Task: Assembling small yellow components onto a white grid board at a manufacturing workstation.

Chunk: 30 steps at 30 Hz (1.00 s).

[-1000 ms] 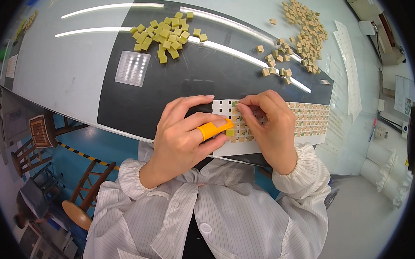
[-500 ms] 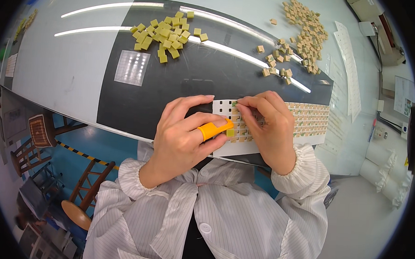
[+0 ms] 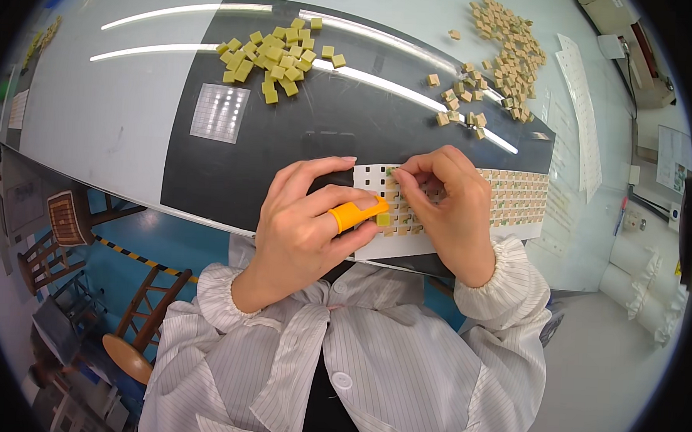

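Note:
A white perforated sheet (image 3: 371,253) lies before me, with rows of small tan pieces (image 3: 509,194) on it and dark square holes at its left end. My left hand (image 3: 295,221) rests over that end, wearing an orange finger sleeve (image 3: 357,216). Between the sleeve's tip and the thumb sits a yellow-green block (image 3: 383,219), seemingly pinched there; the other fingers stretch over the sheet's edge. My right hand (image 3: 451,201) pinches a small greenish piece (image 3: 391,172), mostly hidden by its fingertips, at the sheet's far edge.
Yellow-green blocks (image 3: 274,57) are heaped on the dark mat (image 3: 311,129), beside a small gridded card (image 3: 220,113). Tan blocks (image 3: 515,57) are piled at the far right, some scattered nearer. White strips (image 3: 580,118) lie further right. Stools (image 3: 150,308) stand left, below the table.
My right hand has shifted very slightly away from me, its fingertips still pinched at the sheet's far edge. My left hand has barely moved.

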Tool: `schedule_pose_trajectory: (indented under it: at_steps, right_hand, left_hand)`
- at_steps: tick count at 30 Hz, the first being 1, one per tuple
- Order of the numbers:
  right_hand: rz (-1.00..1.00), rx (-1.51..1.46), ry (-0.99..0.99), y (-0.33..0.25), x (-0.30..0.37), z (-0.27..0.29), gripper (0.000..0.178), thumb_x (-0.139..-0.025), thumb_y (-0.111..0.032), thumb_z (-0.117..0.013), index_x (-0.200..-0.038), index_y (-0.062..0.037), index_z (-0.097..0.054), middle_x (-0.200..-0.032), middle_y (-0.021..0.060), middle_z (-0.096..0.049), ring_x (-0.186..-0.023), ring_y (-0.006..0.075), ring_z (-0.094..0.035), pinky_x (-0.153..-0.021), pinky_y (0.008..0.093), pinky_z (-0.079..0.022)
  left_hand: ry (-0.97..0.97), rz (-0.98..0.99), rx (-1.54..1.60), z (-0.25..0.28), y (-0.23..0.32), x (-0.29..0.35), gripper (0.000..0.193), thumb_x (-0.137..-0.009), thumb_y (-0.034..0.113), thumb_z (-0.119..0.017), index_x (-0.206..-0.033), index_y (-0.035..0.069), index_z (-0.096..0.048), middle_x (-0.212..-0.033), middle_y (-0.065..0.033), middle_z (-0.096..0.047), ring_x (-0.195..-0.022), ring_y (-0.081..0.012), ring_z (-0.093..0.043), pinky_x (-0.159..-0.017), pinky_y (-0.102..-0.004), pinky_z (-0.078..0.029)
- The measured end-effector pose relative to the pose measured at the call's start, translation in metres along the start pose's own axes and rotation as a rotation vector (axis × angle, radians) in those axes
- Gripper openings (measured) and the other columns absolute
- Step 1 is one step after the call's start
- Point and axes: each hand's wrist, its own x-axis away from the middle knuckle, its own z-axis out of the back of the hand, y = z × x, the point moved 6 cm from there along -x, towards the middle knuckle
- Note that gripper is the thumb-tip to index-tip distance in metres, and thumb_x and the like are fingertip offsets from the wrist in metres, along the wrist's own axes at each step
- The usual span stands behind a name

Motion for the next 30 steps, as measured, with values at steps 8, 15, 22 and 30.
schedule_pose_trajectory:
  at_steps: [8, 15, 22, 30]
  right_hand:
    - [-0.418, -0.571, -0.272, 0.013, 0.0, 0.007, 0.011, -0.086, -0.008, -0.073, -0.085, -0.0006, -0.065, -0.077, 0.003, -0.064, -0.062, 0.0068, -0.056, -0.056, 0.0202, -0.045]
    - [-0.695, -0.829, -0.538, 0.01, 0.016, -0.006, 0.018, -0.091, -0.017, -0.069, -0.087, -0.0005, -0.062, -0.075, 0.0053, -0.066, -0.06, 0.0077, -0.059, -0.054, 0.0202, -0.048]
    - [-0.659, -0.882, -0.516, 0.006, 0.022, -0.011, 0.016, -0.092, -0.014, -0.067, -0.091, 0.0012, -0.061, -0.08, 0.0068, -0.066, -0.069, 0.0099, -0.062, -0.063, 0.0235, -0.052]
    - [-0.654, -0.874, -0.504, 0.006, 0.024, -0.013, 0.015, -0.092, -0.013, -0.068, -0.091, 0.0014, -0.061, -0.081, 0.0067, -0.066, -0.073, 0.0104, -0.064, -0.064, 0.0237, -0.053]
  left_hand:
    - [0.001, -0.008, -0.013, -0.001, -0.001, 0.0, 0.027, -0.06, 0.013, -0.086, -0.085, 0.009, -0.076, -0.091, -0.0024, -0.072, -0.107, -0.025, -0.063, -0.09, -0.0387, -0.045]
    - [-0.005, 0.018, -0.009, -0.002, -0.001, 0.0, 0.025, -0.062, 0.013, -0.085, -0.084, 0.01, -0.076, -0.09, -0.0004, -0.073, -0.108, -0.0251, -0.063, -0.09, -0.0389, -0.044]
    - [-0.014, 0.021, -0.004, -0.002, -0.002, 0.001, 0.025, -0.063, 0.013, -0.085, -0.086, 0.01, -0.075, -0.092, 0.0007, -0.073, -0.109, -0.0255, -0.063, -0.091, -0.039, -0.044]
    - [-0.025, 0.021, 0.003, -0.002, -0.003, 0.001, 0.026, -0.063, 0.012, -0.084, -0.087, 0.011, -0.075, -0.092, 0.0013, -0.073, -0.11, -0.0255, -0.062, -0.092, -0.039, -0.043]
